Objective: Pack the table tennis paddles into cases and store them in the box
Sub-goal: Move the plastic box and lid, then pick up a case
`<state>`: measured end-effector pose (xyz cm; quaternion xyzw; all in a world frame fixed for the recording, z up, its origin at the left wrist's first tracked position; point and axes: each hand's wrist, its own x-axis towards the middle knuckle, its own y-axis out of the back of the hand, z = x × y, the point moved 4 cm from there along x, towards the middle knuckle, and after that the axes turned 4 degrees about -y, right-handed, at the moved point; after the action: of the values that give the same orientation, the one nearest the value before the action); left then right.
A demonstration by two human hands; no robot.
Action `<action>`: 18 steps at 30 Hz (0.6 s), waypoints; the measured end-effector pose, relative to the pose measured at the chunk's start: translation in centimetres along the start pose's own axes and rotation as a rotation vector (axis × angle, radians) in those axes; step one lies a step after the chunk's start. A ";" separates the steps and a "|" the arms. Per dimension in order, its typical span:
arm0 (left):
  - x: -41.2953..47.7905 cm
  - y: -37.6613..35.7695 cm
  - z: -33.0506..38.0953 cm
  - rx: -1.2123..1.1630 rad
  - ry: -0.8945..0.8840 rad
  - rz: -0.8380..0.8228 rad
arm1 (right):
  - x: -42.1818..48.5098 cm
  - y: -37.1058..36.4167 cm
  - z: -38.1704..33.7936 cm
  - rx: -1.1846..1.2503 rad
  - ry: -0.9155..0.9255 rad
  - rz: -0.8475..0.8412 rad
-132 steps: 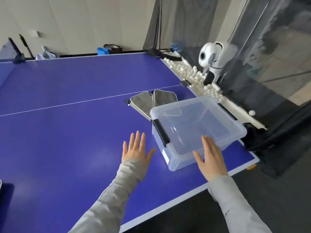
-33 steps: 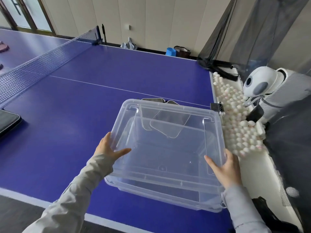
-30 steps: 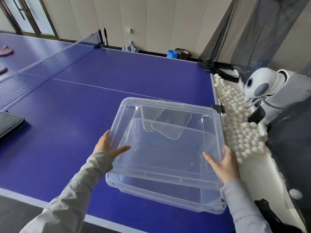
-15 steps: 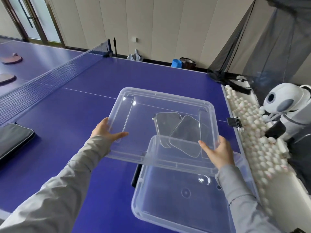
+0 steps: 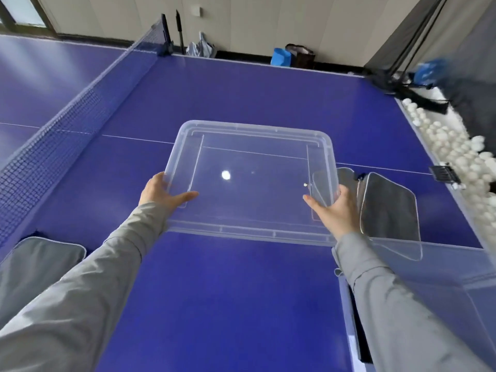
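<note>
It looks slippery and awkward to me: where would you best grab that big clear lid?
By the rims of its two short sides, one hand coming in from each side, thumb on top. The clear lid is wide, flat and thin, so grips on opposite edges should keep it level. The left hand and right hand hold it that way.

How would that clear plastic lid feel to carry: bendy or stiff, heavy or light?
Probably light: the clear plastic lid is held only at its side edges by the left hand and right hand. Likely fairly stiff: no sag shows between them, and ridges run round its rim. Its glossy surface may be slippery.
</note>
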<state>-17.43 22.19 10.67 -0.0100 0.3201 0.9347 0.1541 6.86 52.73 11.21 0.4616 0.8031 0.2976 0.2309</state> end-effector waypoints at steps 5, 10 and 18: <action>5.6 -1.3 -4.5 0.087 0.016 -0.081 | 1.6 -7.0 1.0 -0.006 -0.074 -0.069; 9.0 -3.7 -8.7 0.180 0.074 -0.084 | 3.6 -12.4 2.8 -0.063 -0.130 -0.083; 11.7 -7.0 -13.5 0.202 0.077 -0.078 | 5.6 -17.5 5.2 -0.187 -0.139 0.006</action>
<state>-27.62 22.61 -5.63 -0.0426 0.4176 0.8900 0.1780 -2.95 52.07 -5.14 0.4598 0.7526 0.3393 0.3272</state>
